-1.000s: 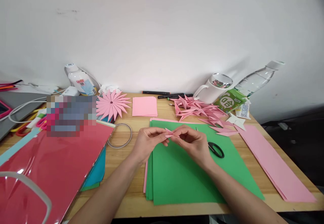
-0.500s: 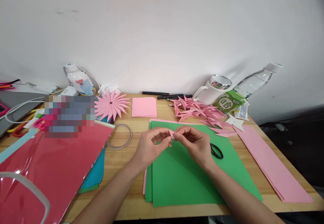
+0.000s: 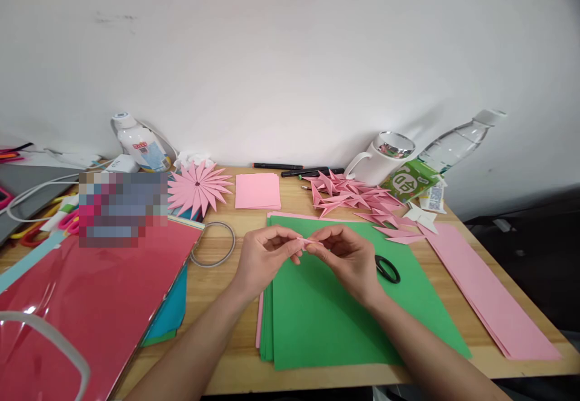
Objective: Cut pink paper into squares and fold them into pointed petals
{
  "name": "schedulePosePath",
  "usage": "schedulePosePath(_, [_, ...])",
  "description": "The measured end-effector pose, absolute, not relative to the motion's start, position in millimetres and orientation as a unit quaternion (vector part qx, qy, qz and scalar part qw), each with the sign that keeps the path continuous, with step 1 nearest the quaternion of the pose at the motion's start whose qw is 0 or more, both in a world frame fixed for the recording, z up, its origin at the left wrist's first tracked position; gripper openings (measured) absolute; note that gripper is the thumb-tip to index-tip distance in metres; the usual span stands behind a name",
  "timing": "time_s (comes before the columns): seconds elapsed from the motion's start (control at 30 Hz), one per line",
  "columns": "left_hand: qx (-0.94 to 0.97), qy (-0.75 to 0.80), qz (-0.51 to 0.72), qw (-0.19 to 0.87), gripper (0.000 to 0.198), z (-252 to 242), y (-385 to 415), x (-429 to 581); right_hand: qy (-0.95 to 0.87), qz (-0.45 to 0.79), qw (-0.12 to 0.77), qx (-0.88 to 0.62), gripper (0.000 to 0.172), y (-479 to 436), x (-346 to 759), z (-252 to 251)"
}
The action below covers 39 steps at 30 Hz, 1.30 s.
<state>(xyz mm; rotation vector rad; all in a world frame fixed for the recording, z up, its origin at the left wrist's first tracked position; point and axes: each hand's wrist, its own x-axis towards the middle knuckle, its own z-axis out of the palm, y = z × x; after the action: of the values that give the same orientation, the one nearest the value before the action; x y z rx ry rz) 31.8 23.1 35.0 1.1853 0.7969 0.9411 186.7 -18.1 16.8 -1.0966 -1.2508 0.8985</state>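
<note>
Head view: what is closest to us?

The worktop (image 3: 226, 352), with a stack of green paper (image 3: 353, 328) lying on it.

And the hands?

They are close together, up over the back part of the green paper. The left hand (image 3: 260, 259) and the right hand (image 3: 351, 259) both pinch one folded pink paper (image 3: 309, 243) with thumbs and fingertips.

Why both?

I think it's because it is so little. One hand might let it wobble.

Which way does it point?

Its long side seems to run left to right, from hand to hand. A thin tip seems to point to the right. Fingers hide the rest, so I can't tell its whole shape.

What's that black loop (image 3: 395, 280)?

It looks like a scissors handle, just beside the right hand, maybe put there to be easy to grab.

And farther back?

Pink squares (image 3: 257, 191) in a neat pile, a spiky pink wheel (image 3: 208, 192) to their left, and pointy pink pieces (image 3: 357, 198) heaped to their right, perhaps to keep them sorted.
</note>
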Motion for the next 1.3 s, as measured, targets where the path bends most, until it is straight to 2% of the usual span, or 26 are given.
schedulePosePath(0.1, [0.548, 0.341, 0.408, 0.646, 0.013, 36.0, 23.4, 31.2, -0.554, 0.332, 0.584, -0.492, 0.020, -19.1, 187.4, 14.7])
schedulePosePath(0.23, [0.576, 0.347, 0.375, 0.638, 0.014, 34.8, 24.9, 30.5, -0.642, 0.226, 0.522, -0.514, 0.012, -19.6, 188.6, 12.5])
schedulePosePath(0.33, [0.551, 0.377, 0.396, 0.630, 0.016, 33.6, 26.7, 30.3, -0.678, 0.196, 0.489, -0.512, 0.010, -17.6, 189.9, 12.6])
schedulePosePath(0.43, [0.555, 0.373, 0.431, 0.606, 0.019, 35.0, 27.7, 30.6, -0.660, 0.209, 0.497, -0.523, 0.014, -14.5, 192.3, 12.8])
schedulePosePath(0.57, [0.607, 0.354, 0.408, 0.583, 0.019, 37.3, 26.3, 31.7, -0.648, 0.221, 0.513, -0.519, 0.013, -13.3, 194.1, 12.1])
schedulePosePath(0.73, [0.589, 0.365, 0.369, 0.619, 0.021, 33.5, 25.0, 32.7, -0.691, 0.187, 0.488, -0.500, 0.012, -14.8, 193.4, 11.2])
schedulePosePath(0.83, [0.572, 0.380, 0.380, 0.620, 0.021, 32.0, 25.3, 32.4, -0.693, 0.206, 0.491, -0.486, 0.014, -14.1, 193.7, 10.9])
schedulePosePath(1.07, [0.544, 0.349, 0.385, 0.659, 0.024, 31.6, 22.6, 36.1, -0.609, 0.240, 0.577, -0.489, 0.014, -14.6, 191.9, 8.5])
schedulePosePath(1.17, [0.543, 0.343, 0.393, 0.658, 0.026, 33.7, 21.2, 37.2, -0.581, 0.267, 0.588, -0.496, 0.018, -16.9, 190.0, 9.2])
schedulePosePath(1.3, [0.545, 0.334, 0.407, 0.653, 0.026, 36.6, 21.3, 35.9, -0.562, 0.307, 0.592, -0.489, 0.014, -18.4, 189.3, 13.7])
